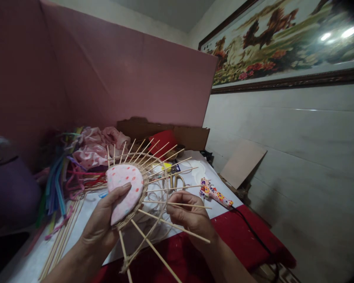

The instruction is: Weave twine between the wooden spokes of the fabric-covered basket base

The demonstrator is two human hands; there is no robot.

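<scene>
My left hand (98, 220) grips a half-round padded piece (126, 192) in pale fabric with red dots, its thumb pressed on the cloth. Woven twine (145, 182) edges the curve, and thin wooden sticks (157, 247) fan out from it like rays. A strand of twine (147, 234) runs loosely across the sticks and is knotted round one at the bottom. On the right side, my right hand (191, 215) has its fingers closed in a pinch on this strand, beside one of the sticks. The fingertips partly hide the strand there.
A flower-patterned glue gun (215, 193) with a black cord lies at right on the white sheet. Scissors (177, 181) sit behind the sticks. Coloured pipe cleaners (55, 188), crumpled pink fabric (97, 145) and loose sticks (65, 232) lie left. Cardboard (191, 137) stands behind.
</scene>
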